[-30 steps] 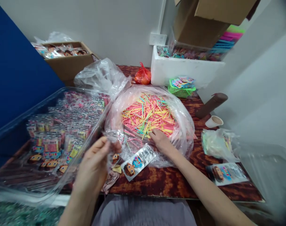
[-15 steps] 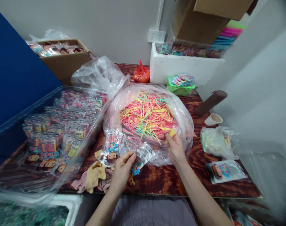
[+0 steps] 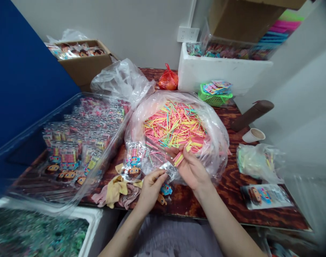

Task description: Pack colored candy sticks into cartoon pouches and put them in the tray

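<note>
My left hand [image 3: 150, 188] pinches the top of a small clear cartoon-printed packet [image 3: 168, 170], which hangs down over the table edge. Right beside it, my right hand [image 3: 191, 169] grips a small bunch of pink and yellow sticks [image 3: 180, 157] and holds their ends at the packet's mouth. Just behind both hands sits a big clear plastic bag [image 3: 219, 142] full of coloured sticks [image 3: 176, 125]. A filled packet [image 3: 133, 160] lies to the left of my left hand, next to some pink and yellow cloths [image 3: 117, 191].
A clear bin [image 3: 23, 142] of filled packets stands at left, a white foam box [image 3: 222, 71] and green basket [image 3: 215, 98] at the back. A paper cup [image 3: 254, 135], brown tube [image 3: 252, 114], another bag [image 3: 252, 162] and a packet [image 3: 267, 196] lie at right.
My right hand left the stick pile with a bunch of sticks and came to the packet. My left hand dropped the filled packet on the table and took up an empty one.
</note>
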`<state>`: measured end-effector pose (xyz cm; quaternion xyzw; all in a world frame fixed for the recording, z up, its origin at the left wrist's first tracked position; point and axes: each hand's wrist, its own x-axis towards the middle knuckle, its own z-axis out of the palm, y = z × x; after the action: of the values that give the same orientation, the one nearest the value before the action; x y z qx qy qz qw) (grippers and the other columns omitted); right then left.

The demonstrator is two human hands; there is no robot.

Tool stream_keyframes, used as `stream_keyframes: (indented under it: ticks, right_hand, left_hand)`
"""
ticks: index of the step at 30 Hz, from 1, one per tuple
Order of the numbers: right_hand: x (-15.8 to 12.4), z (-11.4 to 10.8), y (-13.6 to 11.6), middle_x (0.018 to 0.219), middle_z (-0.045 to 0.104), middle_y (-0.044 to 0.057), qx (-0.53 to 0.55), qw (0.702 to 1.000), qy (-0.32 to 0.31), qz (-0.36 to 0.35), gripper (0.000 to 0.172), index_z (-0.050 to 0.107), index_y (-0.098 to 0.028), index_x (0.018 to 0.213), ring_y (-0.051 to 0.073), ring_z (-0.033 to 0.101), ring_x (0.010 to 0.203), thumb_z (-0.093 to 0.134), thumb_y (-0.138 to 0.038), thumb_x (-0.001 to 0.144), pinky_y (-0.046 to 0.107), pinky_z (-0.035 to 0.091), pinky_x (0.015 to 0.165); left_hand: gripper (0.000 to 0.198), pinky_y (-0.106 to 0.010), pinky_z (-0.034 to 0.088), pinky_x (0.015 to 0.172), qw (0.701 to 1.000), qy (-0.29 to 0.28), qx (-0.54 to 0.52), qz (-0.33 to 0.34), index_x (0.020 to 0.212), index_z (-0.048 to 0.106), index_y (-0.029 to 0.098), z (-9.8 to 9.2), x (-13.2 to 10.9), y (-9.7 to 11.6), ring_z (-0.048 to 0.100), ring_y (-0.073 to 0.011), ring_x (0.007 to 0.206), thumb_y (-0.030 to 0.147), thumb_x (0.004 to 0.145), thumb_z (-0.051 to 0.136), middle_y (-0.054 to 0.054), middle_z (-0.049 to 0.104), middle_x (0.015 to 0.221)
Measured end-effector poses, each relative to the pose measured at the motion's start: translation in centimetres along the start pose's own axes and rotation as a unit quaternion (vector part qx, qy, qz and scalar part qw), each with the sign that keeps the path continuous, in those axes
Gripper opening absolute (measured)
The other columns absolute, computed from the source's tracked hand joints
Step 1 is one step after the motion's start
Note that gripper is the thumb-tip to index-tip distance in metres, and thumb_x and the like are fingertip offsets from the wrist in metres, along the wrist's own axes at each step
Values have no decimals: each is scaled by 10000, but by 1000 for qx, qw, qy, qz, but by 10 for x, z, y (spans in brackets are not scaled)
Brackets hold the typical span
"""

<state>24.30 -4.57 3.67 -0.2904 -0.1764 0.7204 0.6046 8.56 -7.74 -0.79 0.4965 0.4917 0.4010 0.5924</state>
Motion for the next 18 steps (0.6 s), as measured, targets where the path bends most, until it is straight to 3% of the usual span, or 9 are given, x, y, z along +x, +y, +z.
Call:
stream_keyframes:
  ticks: [7,11,14,18]
  right_hand:
    - [-16,1,11,914,762,60,-186,981,35,-36,226,616,-227,838,283,659,1052,672,-446,826,488,431,985]
    - [-22,1,14,984,758,65,-225,974,25,-23,238,641,-219,865,268,638,1071,653,-455,839,473,389,1023]
    - [-22,-1,17,1023,751,72,-221,974,49,-18,234,660,-213,861,265,624,1091,663,-444,830,476,357,1054]
    - [-24,3,14,1140,711,81,-285,958,19,9,244,693,-209,909,263,610,1117,683,-433,813,467,354,1066]
  left_hand:
    - [234,-217,413,611,992,15,-97,-84,804,738,157,2,-1,-4,526,-128,643,382,757,696,-1,642,701]
    - [191,-232,449,673,996,13,-75,-38,817,751,170,2,0,-4,574,-155,727,345,769,691,-17,674,773]
    - [164,-250,467,755,999,4,-45,12,824,760,184,0,1,-3,598,-172,805,316,803,665,-28,692,841]
    - [174,-270,483,802,998,32,-53,10,861,766,190,-3,1,-7,629,-190,849,322,802,668,-36,726,881]
